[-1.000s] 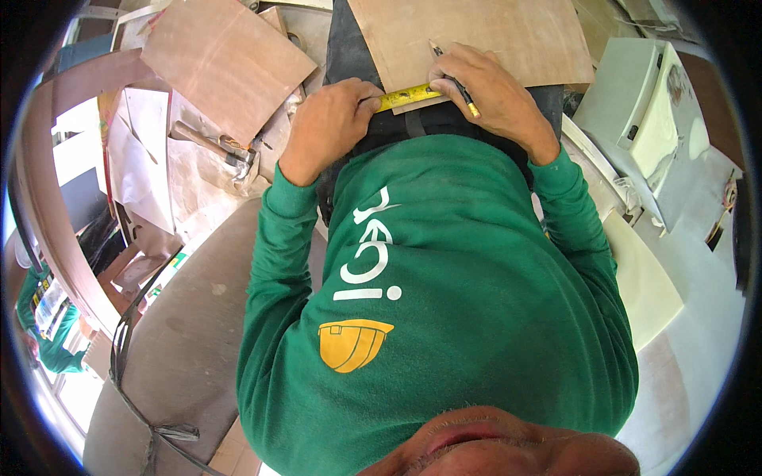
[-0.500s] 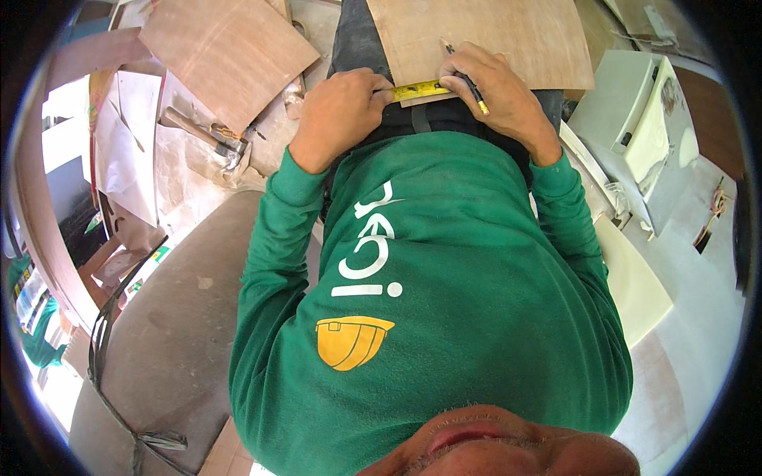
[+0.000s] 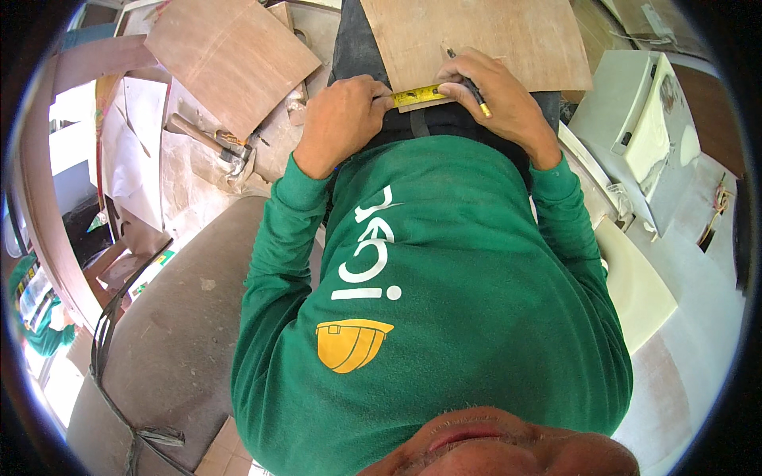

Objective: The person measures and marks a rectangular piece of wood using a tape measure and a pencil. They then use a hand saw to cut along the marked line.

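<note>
A plywood sheet (image 3: 484, 47) lies across my lap, its near edge toward me. Along that edge stretches a short length of yellow tape measure (image 3: 416, 96). My left hand (image 3: 343, 119) is closed round the tape's left end; the fingers hide whatever case is there. At the tape's other end, the thumb and fingers of my right hand (image 3: 504, 99) pinch the blade against the sheet. That same hand also holds a dark pencil (image 3: 478, 95) with a yellow end, slanting between its fingers.
Another plywood piece (image 3: 234, 59) lies at the far left, with a hammer (image 3: 208, 143) near it. A pale box-like cabinet (image 3: 611, 111) stands at right. A brown rounded surface (image 3: 175, 317) and dark cables (image 3: 103, 349) are at left. Another person's green sleeve (image 3: 51, 337) shows at the far left edge.
My left hand has shifted slightly down and right. The tape and the near edge of the plywood on my lap sit a little lower and further left. Both grips stay the same.
</note>
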`<state>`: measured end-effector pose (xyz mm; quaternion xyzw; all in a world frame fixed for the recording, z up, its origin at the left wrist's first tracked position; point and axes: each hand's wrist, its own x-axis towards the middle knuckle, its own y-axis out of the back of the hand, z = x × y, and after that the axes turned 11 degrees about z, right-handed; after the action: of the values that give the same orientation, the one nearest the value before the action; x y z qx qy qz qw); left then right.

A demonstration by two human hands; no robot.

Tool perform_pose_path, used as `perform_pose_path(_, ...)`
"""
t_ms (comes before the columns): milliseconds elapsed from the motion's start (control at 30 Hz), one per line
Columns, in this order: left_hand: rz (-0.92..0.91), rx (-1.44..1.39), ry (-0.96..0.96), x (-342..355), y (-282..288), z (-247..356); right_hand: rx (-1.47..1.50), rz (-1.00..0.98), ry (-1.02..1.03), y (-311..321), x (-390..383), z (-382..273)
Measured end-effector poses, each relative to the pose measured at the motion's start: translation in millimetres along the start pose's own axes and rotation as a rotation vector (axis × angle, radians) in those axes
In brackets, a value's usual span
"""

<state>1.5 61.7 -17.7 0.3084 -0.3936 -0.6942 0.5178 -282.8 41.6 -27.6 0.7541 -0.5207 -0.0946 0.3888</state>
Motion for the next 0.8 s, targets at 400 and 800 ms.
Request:
perform_pose_path(400,-0.068,0.014,0.048,2,8,6,0.249,0.318,-0.298,24,-34,-20)
perform_pose_path(800,-0.083,0.008,0.028,4,9,5,0.252,0.292,-0.325,19,-45,-32)
